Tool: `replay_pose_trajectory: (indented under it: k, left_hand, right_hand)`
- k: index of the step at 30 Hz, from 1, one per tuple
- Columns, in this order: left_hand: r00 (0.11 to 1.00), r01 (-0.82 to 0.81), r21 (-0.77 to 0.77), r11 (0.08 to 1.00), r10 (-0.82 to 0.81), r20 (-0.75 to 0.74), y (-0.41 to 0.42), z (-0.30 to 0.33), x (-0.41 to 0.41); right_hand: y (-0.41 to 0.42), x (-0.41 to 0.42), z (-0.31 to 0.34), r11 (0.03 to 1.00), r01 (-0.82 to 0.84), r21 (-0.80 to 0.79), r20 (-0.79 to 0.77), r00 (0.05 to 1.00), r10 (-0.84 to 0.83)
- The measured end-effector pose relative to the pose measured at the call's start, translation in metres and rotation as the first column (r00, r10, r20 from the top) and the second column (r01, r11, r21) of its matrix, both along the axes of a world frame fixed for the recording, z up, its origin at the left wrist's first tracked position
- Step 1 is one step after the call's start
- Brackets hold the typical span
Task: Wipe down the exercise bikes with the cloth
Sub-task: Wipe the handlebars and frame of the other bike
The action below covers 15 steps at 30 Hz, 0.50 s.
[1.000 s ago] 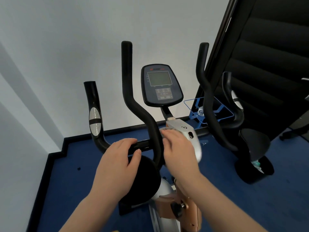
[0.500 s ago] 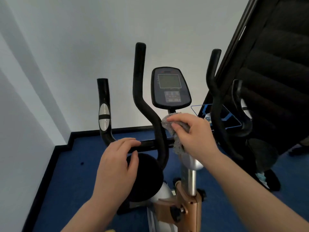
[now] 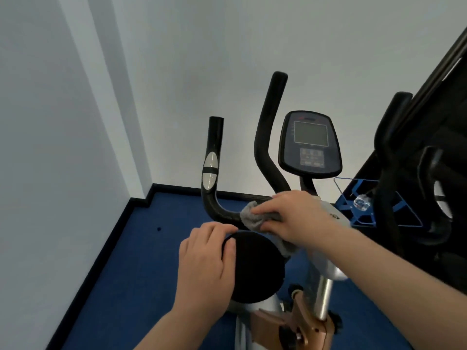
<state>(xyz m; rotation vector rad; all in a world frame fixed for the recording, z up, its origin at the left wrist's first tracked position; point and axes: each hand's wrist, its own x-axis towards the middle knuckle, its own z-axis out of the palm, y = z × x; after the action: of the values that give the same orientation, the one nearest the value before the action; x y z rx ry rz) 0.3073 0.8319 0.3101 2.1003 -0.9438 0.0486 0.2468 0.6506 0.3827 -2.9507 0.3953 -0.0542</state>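
Observation:
An exercise bike stands in front of me, with black handlebars (image 3: pixel 211 173), a dark console (image 3: pixel 309 142) and a silver post (image 3: pixel 324 294). My right hand (image 3: pixel 295 215) presses a crumpled grey cloth (image 3: pixel 252 215) onto the horizontal handlebar tube, just left of the stem. Lower down, my left hand (image 3: pixel 206 258) rests with bent fingers on the rim of a round black disc (image 3: pixel 255 269) below the bar. No object is enclosed in it.
White walls close in at the left and behind the bike, meeting blue carpet (image 3: pixel 141 261) with a dark skirting. At the right stand a second bike's black handlebars (image 3: pixel 389 157), a tall black machine (image 3: pixel 447 102) and a blue frame holding a bottle (image 3: pixel 361 202).
My right hand has carried the cloth left from the stem onto the handlebar tube. My left hand has come off the bar and down onto the black disc. My view swung left.

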Motion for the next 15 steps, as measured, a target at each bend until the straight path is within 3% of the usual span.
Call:
replay_pose_trajectory:
  k: [4, 10, 15]
  left_hand:
    - [0.999, 0.012, -0.067, 0.998, -0.014, -0.032, -0.004, 0.000, 0.000]
    - [0.996, 0.082, -0.032, 0.996, -0.083, -0.042, 0.001, 0.000, 0.007]
    - [0.983, 0.145, -0.087, 0.986, -0.154, -0.101, -0.001, -0.002, 0.009]
  right_hand:
    - [0.014, 0.027, -0.005, 0.993, -0.003, 0.120, 0.051, 0.999, -0.003]
    - [0.004, 0.008, 0.001, 1.000, 0.004, -0.006, -0.096, 0.995, -0.004]
    - [0.023, 0.032, -0.004, 0.984, 0.075, 0.164, -0.003, 0.997, -0.076]
